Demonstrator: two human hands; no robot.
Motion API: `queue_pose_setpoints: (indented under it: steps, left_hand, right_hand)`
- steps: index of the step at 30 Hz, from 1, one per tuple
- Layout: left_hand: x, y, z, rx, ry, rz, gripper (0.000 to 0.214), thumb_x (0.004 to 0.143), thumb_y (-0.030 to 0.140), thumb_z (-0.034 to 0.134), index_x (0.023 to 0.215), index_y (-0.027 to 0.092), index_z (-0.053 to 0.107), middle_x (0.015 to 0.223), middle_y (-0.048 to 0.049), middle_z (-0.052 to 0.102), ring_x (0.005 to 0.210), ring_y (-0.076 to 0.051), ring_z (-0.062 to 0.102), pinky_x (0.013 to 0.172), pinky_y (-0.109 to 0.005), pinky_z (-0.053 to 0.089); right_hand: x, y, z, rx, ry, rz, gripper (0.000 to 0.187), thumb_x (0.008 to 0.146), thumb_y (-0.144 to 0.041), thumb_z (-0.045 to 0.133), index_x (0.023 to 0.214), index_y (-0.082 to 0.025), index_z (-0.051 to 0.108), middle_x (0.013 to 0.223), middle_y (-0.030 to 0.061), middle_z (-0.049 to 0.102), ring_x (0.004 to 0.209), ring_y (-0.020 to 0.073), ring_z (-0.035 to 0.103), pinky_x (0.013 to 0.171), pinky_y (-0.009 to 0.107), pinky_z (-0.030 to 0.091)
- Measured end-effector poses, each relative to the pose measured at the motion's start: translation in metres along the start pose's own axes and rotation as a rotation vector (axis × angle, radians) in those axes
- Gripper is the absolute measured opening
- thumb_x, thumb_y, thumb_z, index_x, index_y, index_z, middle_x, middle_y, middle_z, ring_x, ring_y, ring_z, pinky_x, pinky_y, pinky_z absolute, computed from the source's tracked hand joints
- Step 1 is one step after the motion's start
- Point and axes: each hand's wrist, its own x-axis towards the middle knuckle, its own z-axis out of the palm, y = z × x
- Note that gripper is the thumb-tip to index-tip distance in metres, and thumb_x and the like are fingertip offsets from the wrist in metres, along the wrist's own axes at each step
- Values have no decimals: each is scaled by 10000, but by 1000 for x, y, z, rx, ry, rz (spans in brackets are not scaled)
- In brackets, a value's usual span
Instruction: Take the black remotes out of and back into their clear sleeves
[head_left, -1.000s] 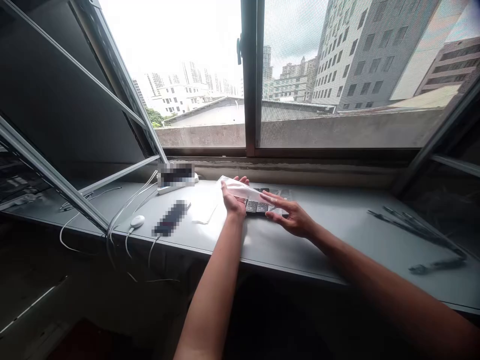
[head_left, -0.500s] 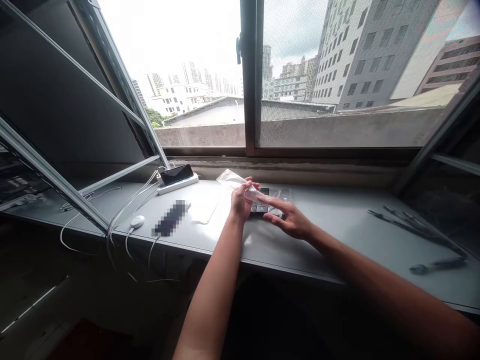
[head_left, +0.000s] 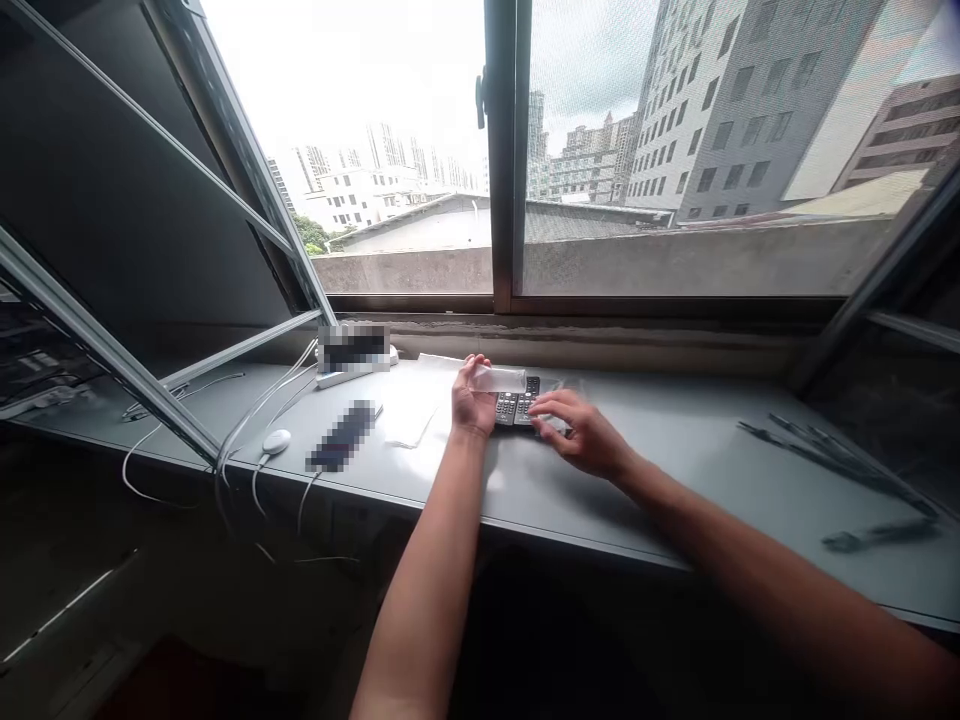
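Note:
My left hand (head_left: 474, 400) is closed, palm up, around one part of a translucent white plastic bag (head_left: 501, 380). A rounded, rolled-looking end of the bag points right, while a flatter end lies behind my fingers to the left. Below it on the table are black remote controls (head_left: 507, 408) with small light-marked buttons, partly covered by my hands. My right hand (head_left: 583, 432) hovers at their right side, fingers curved and thumb apart, with nothing visible in it. Some clear plastic (head_left: 571, 386) shows just behind my right fingers.
On the grey table (head_left: 675, 450), a white sheet (head_left: 411, 425) and a blurred-out phone (head_left: 343, 436) lie to the left. A white power strip (head_left: 341, 377), a round white charger (head_left: 276, 442) and cables stand farther left. Dark cables (head_left: 825, 455) lie right. Metal frames flank the window.
My right hand has come off the plastic bag and its fingers have drawn back. My left hand has turned palm up and shifted slightly left, with the bag now lying more level.

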Motion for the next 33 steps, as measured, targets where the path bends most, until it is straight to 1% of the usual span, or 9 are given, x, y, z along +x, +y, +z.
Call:
queue_pose_setpoints:
  steps: [2,4,8,11,15,19,22,26,33]
  left_hand:
    - [0,1,0,11,0,10,134,910,121,771,1020,187,732,1020,-32,788,853,-122,728,834,-240,585]
    - [0,1,1,32,1,12,115,921,131,768,1015,190,737,1020,-32,787,804,-112,706,794,-226,574]
    - [-3,2,2,48,16,-5,92,928,156,775,1007,186,740,987,-22,777,742,-101,671,728,-219,544]
    - [-3,2,2,45,30,-18,94,921,176,789,1003,184,742,957,-11,762,725,-96,659,721,-225,533]
    - [-1,0,1,75,44,-3,50,939,194,779,928,195,730,861,4,728,679,-94,630,697,-220,502]
    - [1,-2,0,89,36,12,42,976,210,770,939,219,753,862,15,731,701,-97,638,726,-231,495]
    - [0,-3,1,109,63,11,40,991,218,768,952,227,768,932,8,757,738,-95,653,762,-229,498]
    - [-2,-2,3,111,23,-12,90,1017,276,744,959,208,751,922,0,732,736,-94,645,767,-230,506]
    - [-3,0,2,115,-29,-67,147,1020,328,725,1030,182,710,781,28,621,628,-77,583,644,-199,476]
  right_hand:
    - [-4,8,6,-87,-81,-29,278,1047,-361,704,1285,-245,790,1414,151,743,1360,379,665,1174,607,533]
    - [-8,15,12,-144,-136,-22,387,1027,-376,729,1380,-219,762,1512,183,691,1444,411,615,1220,648,492]
    - [-11,22,15,-183,-234,-27,422,1016,-315,726,1425,-211,739,1473,174,724,1406,390,657,1242,654,472]
    - [-10,23,15,-188,-219,-20,411,1014,-280,715,1420,-216,740,1456,167,733,1374,372,677,1224,639,497]
    - [-9,25,16,-185,-180,-1,450,998,-303,749,1439,-215,730,1516,179,696,1474,418,599,1248,697,448]
    - [-6,26,16,-143,-188,-21,398,976,-304,792,1370,-254,761,1390,134,776,1545,437,517,1238,726,435]
    - [-3,20,12,-96,-177,-57,359,960,-325,820,1314,-273,784,1270,117,801,1461,408,585,1213,674,475]
    - [-2,10,11,-49,-220,-73,393,939,-381,844,1314,-272,800,1267,135,748,1223,361,684,1074,575,584]
    - [-3,5,13,-52,-264,-109,349,986,-405,798,1313,-284,812,1212,128,720,1098,322,685,977,511,613]
